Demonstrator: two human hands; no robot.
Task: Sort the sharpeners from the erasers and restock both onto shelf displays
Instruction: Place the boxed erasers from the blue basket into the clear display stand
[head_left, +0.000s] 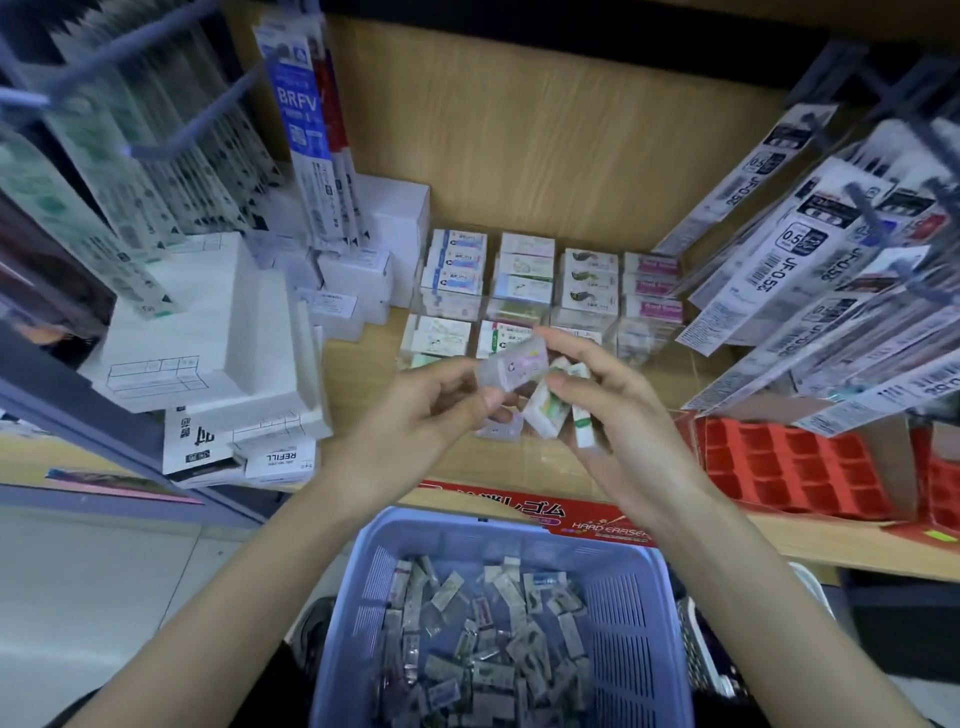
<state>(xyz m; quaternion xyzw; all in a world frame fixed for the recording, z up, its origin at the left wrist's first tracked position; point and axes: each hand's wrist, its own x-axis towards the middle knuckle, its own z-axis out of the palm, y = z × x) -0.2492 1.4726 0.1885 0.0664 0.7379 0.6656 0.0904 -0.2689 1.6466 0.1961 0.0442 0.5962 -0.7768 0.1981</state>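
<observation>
Both hands are raised over the wooden shelf (363, 364). My left hand (431, 410) pinches a pale wrapped eraser (511, 366) between thumb and fingers. My right hand (618, 410) grips a small bunch of wrapped erasers (550, 410), white with green print, and its forefinger touches the top of the pale one. Below my arms stands a light blue plastic basket (631, 623) holding several small wrapped items (483, 649). Rows of boxed erasers (524, 275) stand at the back of the shelf in clear displays.
White refill boxes (208, 332) are stacked at the left. Hanging pen-refill packs (831, 249) crowd the right and upper left on hooks. A red divided tray (789, 462) sits at the right, and a red eraser carton flap (545, 512) lies along the shelf's front edge.
</observation>
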